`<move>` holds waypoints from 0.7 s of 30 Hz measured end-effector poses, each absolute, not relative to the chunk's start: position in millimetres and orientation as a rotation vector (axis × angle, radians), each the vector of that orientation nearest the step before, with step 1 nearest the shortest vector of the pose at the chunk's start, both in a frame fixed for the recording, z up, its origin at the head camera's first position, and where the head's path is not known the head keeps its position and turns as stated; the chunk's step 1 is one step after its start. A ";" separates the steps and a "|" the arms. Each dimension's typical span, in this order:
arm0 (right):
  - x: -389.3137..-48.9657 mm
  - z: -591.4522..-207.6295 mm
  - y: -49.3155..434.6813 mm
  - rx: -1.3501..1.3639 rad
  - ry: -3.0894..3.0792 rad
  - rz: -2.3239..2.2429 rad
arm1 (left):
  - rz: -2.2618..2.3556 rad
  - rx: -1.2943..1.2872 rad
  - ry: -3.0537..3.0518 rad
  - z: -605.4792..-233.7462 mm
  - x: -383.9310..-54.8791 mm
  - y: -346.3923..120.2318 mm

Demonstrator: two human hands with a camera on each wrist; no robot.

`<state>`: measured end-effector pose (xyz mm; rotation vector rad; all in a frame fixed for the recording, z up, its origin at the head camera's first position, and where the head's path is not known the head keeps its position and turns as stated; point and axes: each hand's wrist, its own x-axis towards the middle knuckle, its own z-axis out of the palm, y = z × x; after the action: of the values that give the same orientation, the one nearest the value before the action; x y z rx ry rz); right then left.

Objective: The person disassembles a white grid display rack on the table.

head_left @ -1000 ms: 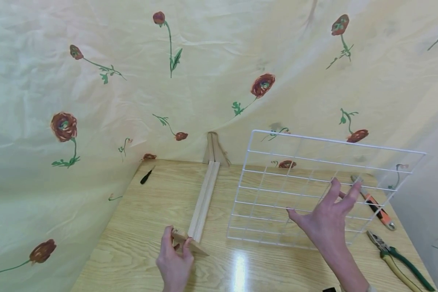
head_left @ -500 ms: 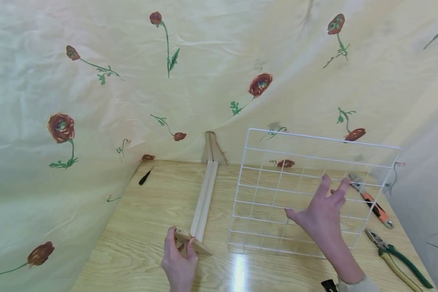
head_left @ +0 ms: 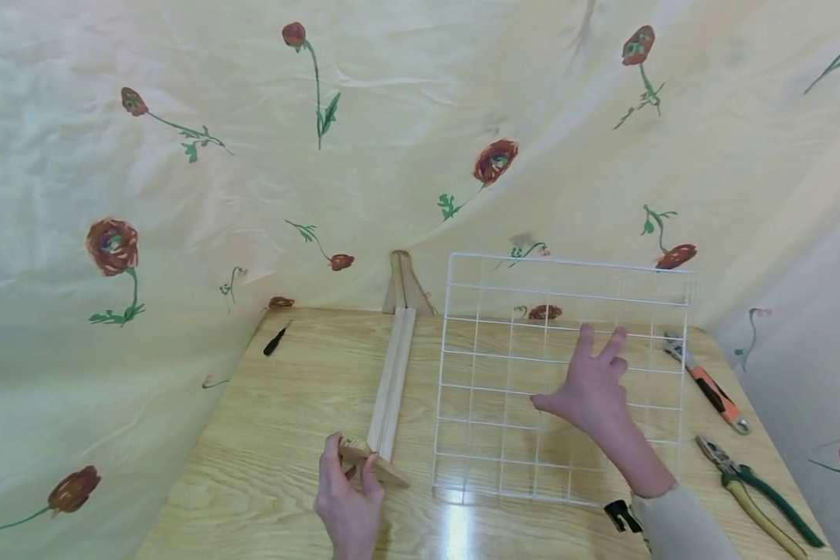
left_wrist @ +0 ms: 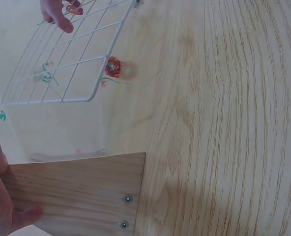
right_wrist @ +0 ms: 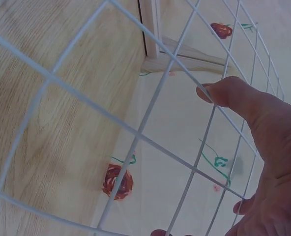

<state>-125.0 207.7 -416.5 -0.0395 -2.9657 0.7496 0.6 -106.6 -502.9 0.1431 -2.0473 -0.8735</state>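
Note:
My right hand [head_left: 595, 393] holds up a white wire grid panel [head_left: 509, 357], fingers spread across it. In the right wrist view the thumb hooks at one wire and other fingertips show past the mesh. The panel stands tilted at the right of the table. My left hand [head_left: 350, 505] grips a tapered wooden end board [left_wrist: 81, 191] with two screw heads in it, thumb on one face. From that board a grooved wooden bar [head_left: 394, 381] runs back to a matching end board [head_left: 400, 284] at the far table edge. Part of the near board is hidden by the hand.
Combination pliers [head_left: 738, 474] with green and yellow handles lie at the table's right edge, behind them an orange-handled adjustable wrench [head_left: 717, 397]. A small black screwdriver [head_left: 276, 342] lies back left. A flower-printed cloth [head_left: 392, 155] hangs behind the table.
The right hand has moved left with the wire grid, which now faces me more squarely and sits closer to the wooden bar. My left hand has kept its grip on the end board.

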 end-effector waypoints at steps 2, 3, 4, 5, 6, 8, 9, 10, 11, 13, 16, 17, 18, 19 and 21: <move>-129.5 -418.5 205.8 -0.026 -3.010 0.756 | -0.873 0.151 -2.046 -503.0 0.4 -105.2; -132.0 -420.0 204.8 -0.019 -3.032 0.755 | -0.871 0.153 -2.044 -503.1 0.4 -104.7; -134.5 -421.5 204.0 -0.015 -3.051 0.760 | -0.869 0.155 -2.044 -503.2 0.4 -104.4; -137.1 -423.1 203.3 -0.012 -3.072 0.766 | -0.868 0.156 -2.043 -503.4 0.5 -104.1; -139.9 -424.9 202.6 -0.013 -3.094 0.773 | -0.861 0.159 -2.045 -503.5 0.5 -103.9; -145.5 -428.3 201.4 -0.010 -3.136 0.777 | -0.846 0.166 -2.049 -503.7 0.4 -104.0; -148.4 -430.1 200.9 -0.017 -3.157 0.788 | -0.842 0.170 -2.050 -503.7 0.4 -104.0; -150.9 -431.7 200.5 -0.023 -3.175 0.793 | -0.842 0.175 -2.053 -503.6 0.5 -104.1; -153.4 -433.4 200.1 -0.032 -3.197 0.794 | -0.840 0.178 -2.054 -503.5 0.5 -104.1; -157.7 -436.7 199.3 -0.031 -3.238 0.782 | -0.841 0.186 -2.056 -503.5 0.7 -103.9; -162.7 -441.1 197.8 -0.018 -3.289 0.757 | -0.845 0.190 -2.059 -503.6 1.0 -103.4; -164.0 -442.3 197.3 -0.009 -3.304 0.746 | -0.845 0.190 -2.060 -503.8 1.0 -103.2; -165.0 -443.0 196.7 -0.002 -3.317 0.739 | -0.844 0.189 -2.059 -504.1 1.0 -103.1; -166.2 -443.8 196.2 -0.001 -3.332 0.730 | -0.840 0.187 -2.058 -504.4 0.9 -103.0; -167.9 -445.2 195.2 -0.002 -3.354 0.713 | -0.836 0.183 -2.056 -504.8 0.7 -102.7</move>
<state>-167.9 195.2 -445.2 -0.0022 -3.3542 0.7134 0.7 -102.7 -504.8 0.1835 -2.0564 -0.8360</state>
